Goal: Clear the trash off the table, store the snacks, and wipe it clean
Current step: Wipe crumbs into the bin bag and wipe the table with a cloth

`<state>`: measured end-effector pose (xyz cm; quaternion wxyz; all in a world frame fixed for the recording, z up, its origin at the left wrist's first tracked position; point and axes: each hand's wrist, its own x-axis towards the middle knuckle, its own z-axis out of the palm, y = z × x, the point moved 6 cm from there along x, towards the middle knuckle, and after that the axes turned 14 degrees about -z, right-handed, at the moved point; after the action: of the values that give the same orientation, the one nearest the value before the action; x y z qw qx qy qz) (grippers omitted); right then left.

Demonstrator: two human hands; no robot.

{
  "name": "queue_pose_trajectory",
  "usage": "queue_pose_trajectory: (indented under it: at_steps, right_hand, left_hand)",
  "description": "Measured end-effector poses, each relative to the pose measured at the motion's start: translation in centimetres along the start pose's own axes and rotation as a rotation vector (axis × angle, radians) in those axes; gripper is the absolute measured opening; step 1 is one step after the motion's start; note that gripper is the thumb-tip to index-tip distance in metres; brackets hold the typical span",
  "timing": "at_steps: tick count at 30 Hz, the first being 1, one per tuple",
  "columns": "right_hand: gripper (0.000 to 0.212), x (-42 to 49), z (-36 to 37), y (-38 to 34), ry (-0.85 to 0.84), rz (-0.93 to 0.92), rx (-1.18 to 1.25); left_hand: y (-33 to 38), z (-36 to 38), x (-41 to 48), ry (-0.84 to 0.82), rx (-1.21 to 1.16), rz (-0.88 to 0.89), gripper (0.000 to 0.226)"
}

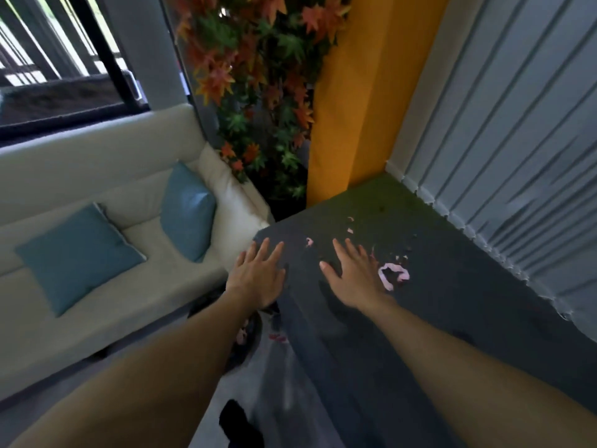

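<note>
A dark grey table (452, 312) runs from the lower middle to the far right. Pink paper scraps lie on it: a curled strip (392, 274) just right of my right hand, and several small bits (350, 224) farther back. My left hand (256, 274) is flat, fingers spread, at the table's left edge and holds nothing. My right hand (353, 276) is also flat with spread fingers on the tabletop, its little-finger side close to the curled strip. Below the left edge a dark bin (247, 337) with pink scraps inside is partly hidden by my left forearm.
A cream sofa (97, 253) with two blue cushions (80, 253) stands left of the table. Artificial maple leaves (258, 92) and a yellow pillar (355, 108) rise behind. Grey vertical blinds (517, 140) border the table's right side.
</note>
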<state>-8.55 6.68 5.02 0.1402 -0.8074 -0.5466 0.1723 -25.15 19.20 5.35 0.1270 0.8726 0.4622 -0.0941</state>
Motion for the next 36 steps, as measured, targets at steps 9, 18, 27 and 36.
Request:
queue_pose_trajectory:
  at_steps: [9,18,27,36]
  right_hand:
    - [0.069,9.1,6.8,-10.4,-0.044,-0.074,0.106]
    - [0.069,15.4,13.1,-15.8,-0.133,-0.107,0.164]
    - [0.065,19.3,23.2,-15.4,-0.292,-0.112,0.161]
    - [0.065,21.3,38.0,-10.8,-0.453,-0.012,0.194]
  left_hand:
    - [-13.4,0.1,4.4,-0.061,-0.048,-0.115,0.062]
    - [-23.7,2.7,7.7,-0.118,-0.052,-0.198,0.062]
    - [-28.6,11.2,11.3,-0.212,-0.093,-0.318,0.065]
    - [-32.9,25.9,15.9,-0.364,-0.186,-0.457,0.065]
